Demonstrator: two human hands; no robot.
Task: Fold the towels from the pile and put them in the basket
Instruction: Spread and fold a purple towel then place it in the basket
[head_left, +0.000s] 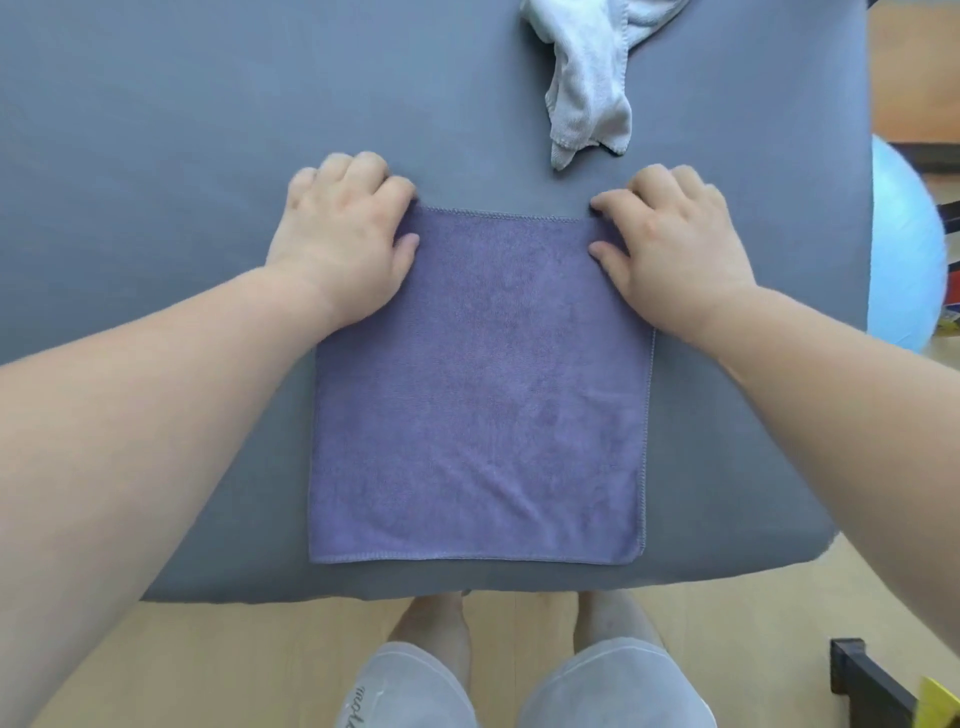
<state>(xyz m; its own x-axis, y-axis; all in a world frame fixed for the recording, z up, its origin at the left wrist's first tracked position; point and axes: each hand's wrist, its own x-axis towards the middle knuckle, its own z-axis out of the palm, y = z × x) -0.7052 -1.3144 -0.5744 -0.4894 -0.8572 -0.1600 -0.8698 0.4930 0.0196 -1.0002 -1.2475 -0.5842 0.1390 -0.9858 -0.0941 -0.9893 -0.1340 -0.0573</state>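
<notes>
Purple towel (478, 384) lies flat at table's (156, 130) near edge, long axis pointing away. L hand (345, 244) & R hand (675, 249) each pinch a far corner, so fold prob. comes nearward.

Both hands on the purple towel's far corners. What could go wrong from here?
1. Near edge of the purple towel lies close to the table edge; dragging instead of lifting could slide it off.
2. The left hand and right hand each pinch one corner; uneven pulls would skew the fold.
3. The white towel tip lies close beyond the right hand and could get snagged.
</notes>
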